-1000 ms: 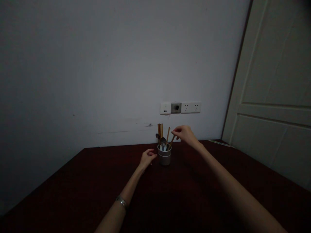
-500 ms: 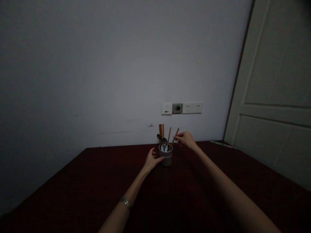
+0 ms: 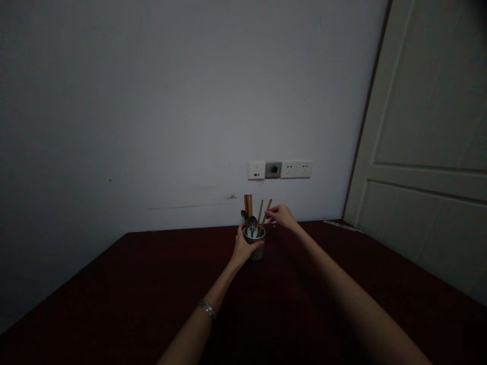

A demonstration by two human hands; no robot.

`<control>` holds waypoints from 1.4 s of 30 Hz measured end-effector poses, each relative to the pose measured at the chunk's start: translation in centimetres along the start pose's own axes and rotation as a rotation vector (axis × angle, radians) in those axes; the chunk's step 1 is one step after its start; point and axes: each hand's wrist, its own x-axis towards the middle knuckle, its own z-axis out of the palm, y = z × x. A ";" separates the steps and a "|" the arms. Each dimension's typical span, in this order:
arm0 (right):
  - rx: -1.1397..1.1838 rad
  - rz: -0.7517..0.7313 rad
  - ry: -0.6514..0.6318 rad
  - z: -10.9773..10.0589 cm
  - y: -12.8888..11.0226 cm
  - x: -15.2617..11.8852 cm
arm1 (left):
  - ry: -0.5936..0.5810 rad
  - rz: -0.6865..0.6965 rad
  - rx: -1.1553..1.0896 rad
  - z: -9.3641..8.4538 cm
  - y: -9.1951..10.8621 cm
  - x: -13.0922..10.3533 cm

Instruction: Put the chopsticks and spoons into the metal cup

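Observation:
A grey utensil holder [image 3: 257,252] stands upright on the dark red table. My left hand [image 3: 243,248] is wrapped round its left and near side, thumb across the front. Several wooden chopsticks [image 3: 248,204] rise from the back left of the holder, beside dark-looking metal spoons [image 3: 252,221] and a white spoon [image 3: 252,232]. My right hand [image 3: 281,216] pinches a chopstick [image 3: 268,205] that leans to the right, its lower end inside the holder. Another chopstick [image 3: 261,210] stands just left of it.
The dark red table [image 3: 163,279] runs back to a pale wall with a row of sockets and switches [image 3: 296,170]. A white panelled door [image 3: 422,203] is at the right. A thin flat strip [image 3: 342,226] lies near the table's back right edge.
My left hand has moved in and closed round the holder. The chopstick in my right hand now sits closer to its neighbour. The whole view has shifted slightly.

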 end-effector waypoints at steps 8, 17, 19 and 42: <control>-0.062 -0.001 -0.005 1.0 -0.1 2.0 | 0.012 0.056 -0.017 0.1 -0.6 0.1; -0.109 -0.001 0.012 1.7 -0.3 2.9 | -0.014 0.008 0.015 0.1 -0.9 0.1; -0.115 -0.005 0.011 1.8 -0.3 3.0 | -0.012 0.000 0.001 0.1 -0.8 0.1; -0.193 -0.004 0.043 0.7 2.6 3.2 | -0.077 0.007 -0.010 -0.2 0.0 0.0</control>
